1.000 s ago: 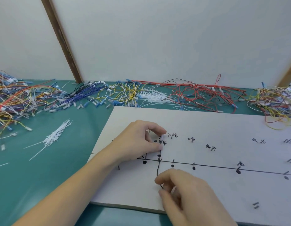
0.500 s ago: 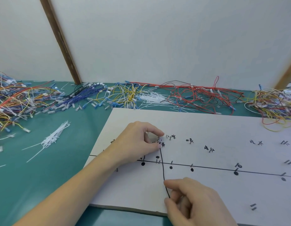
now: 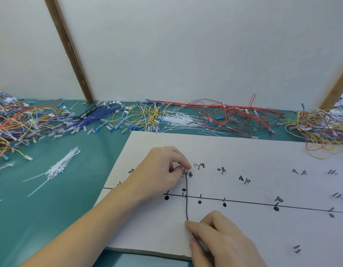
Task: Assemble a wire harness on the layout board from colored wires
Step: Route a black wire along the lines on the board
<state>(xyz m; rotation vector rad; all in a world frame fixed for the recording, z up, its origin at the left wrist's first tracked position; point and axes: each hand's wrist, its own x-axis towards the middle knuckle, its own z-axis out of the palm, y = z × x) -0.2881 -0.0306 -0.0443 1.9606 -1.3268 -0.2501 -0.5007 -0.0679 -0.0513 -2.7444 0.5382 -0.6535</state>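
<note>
Both hands pinch one black wire (image 3: 186, 197): left hand (image 3: 161, 176) anchors its top at a pin, right hand (image 3: 218, 237) tensions it across the layout board (image 3: 243, 151).

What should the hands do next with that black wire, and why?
Probably the right hand should bend the black wire right along the drawn line. The left hand pins its top end by the pegs, and the wire only crosses the line, running toward the board edge.
</note>
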